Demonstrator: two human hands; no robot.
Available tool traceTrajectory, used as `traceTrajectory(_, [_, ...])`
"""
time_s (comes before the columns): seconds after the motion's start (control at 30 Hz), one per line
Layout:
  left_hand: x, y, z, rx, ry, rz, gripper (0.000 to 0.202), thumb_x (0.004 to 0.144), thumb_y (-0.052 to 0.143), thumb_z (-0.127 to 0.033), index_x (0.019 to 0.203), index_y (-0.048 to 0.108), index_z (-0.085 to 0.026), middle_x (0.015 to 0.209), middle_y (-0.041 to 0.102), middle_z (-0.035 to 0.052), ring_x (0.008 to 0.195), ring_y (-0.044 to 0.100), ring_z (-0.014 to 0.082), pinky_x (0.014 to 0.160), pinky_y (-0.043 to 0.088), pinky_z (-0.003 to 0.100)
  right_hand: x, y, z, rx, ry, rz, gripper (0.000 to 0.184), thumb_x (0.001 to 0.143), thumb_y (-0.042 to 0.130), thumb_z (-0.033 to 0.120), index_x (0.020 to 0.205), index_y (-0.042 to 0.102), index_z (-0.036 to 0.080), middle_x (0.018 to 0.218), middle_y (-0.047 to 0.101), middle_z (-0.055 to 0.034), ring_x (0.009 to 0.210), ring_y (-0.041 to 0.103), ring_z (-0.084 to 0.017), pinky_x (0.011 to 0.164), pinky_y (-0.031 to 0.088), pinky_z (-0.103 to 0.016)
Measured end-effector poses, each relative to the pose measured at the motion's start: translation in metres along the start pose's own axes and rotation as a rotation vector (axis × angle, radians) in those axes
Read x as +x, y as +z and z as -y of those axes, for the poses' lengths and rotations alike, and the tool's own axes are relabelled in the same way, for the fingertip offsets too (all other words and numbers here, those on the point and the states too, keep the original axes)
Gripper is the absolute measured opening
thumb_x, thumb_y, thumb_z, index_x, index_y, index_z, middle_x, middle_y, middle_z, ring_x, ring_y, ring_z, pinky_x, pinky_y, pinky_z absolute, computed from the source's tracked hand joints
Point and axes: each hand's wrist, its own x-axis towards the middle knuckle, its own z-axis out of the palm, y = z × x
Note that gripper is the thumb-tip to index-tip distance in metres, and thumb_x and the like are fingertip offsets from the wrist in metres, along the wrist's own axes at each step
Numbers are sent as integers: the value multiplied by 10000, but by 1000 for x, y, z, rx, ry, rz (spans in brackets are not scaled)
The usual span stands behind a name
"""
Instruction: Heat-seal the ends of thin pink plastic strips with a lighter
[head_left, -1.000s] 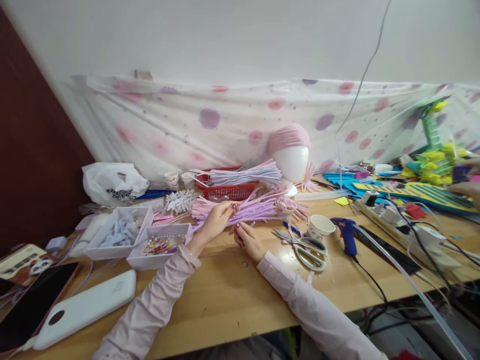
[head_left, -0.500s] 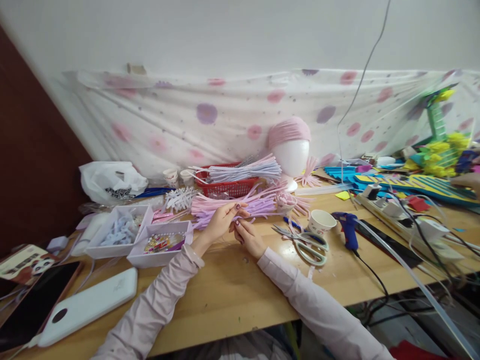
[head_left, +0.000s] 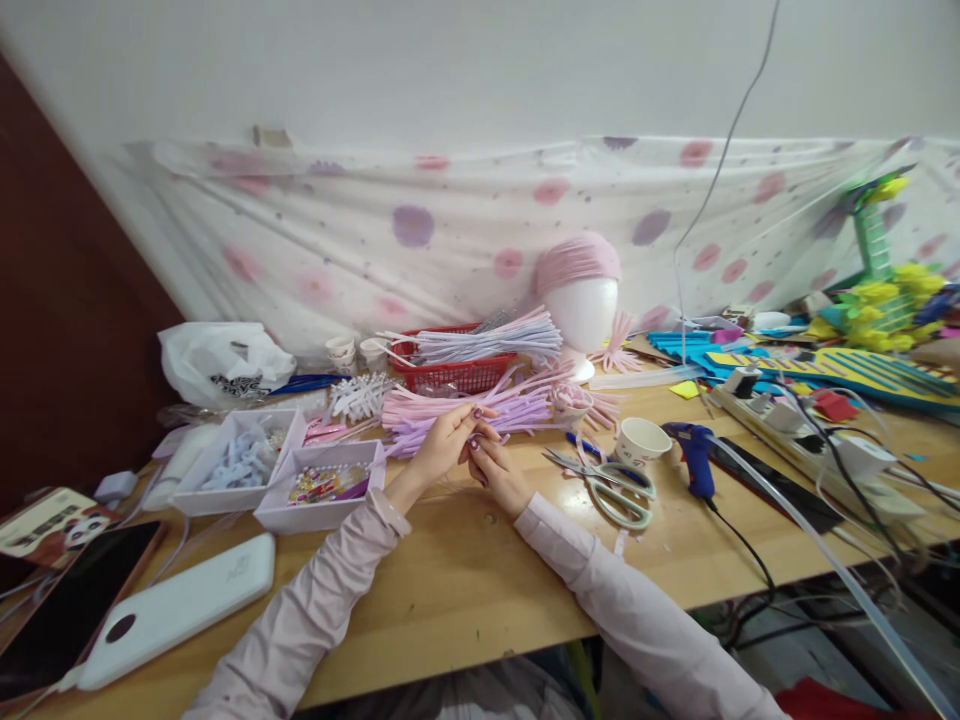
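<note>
My left hand [head_left: 442,447] and my right hand [head_left: 494,470] meet at the near edge of a heap of pink and lilac pipe cleaners [head_left: 517,408] on the wooden table [head_left: 465,590]. The left fingers are pinched on a strand from that heap. The right fingers curl against the same spot, touching the left hand. What the right fingers grip is too small to make out. Both arms wear pale pink sleeves.
A red basket [head_left: 457,375] of pipe cleaners and a white foam head [head_left: 583,310] stand behind. Two white trays [head_left: 315,490] sit left, a power bank [head_left: 180,610] and phone [head_left: 67,610] nearer. Scissors [head_left: 615,490], a paper cup [head_left: 641,440], a blue glue gun [head_left: 694,460] and a power strip [head_left: 795,435] lie right.
My hands have drawn closer together at the edge of the pipe cleaner heap, and the right hand has risen to touch the left. The view has tilted slightly.
</note>
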Motion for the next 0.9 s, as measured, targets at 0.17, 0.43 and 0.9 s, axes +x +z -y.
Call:
traceTrajectory(0.17, [0,1,1,-16,0,-10,475,844,454,-553,983,602,-124,740,655,55,425,446,55,373,309,167,1,1,-2,23,-9,3,424,876,421,545,702,516,171,495,322,58,429,269,-77,413,199,-236])
traceTrajectory(0.43, [2,-1,2,-124,25,-92,406,812,528,-530,868,605,-135,670,629,29,470,524,86,420,382,186,1,-1,9,68,76,-3,460,813,509,574,661,579,146,498,412,35,431,342,-77,418,249,-224])
traceTrajectory(0.9, [9,-10,-10,-608,98,-363,182,844,566,-286,743,576,-135,581,537,-25,557,537,77,640,481,226,0,-3,20,685,383,251,481,833,498,555,625,617,137,900,613,-79,723,550,-143,564,412,-242])
